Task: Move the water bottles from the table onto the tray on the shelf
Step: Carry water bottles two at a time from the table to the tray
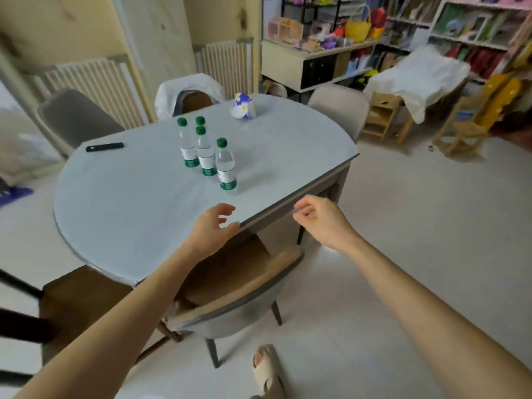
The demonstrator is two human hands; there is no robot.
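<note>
Water bottles (pixel 205 152) — four, green-capped, upright, clustered mid-desk (pixel 129 203). Left hand (pixel 214 226) half-curled, empty, over near desk edge; right hand (pixel 316 217) loosely curled, empty — just beside edge.

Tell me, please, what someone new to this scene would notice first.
Four bottles with green caps stand clustered mid-table, the nearest one closest to the hands. The left hand hovers open over the table's near edge, the right hand loosely curled just past that edge; both are empty. A black remote lies at the left, and a crowded, colourful shelf fills the far right.
</note>
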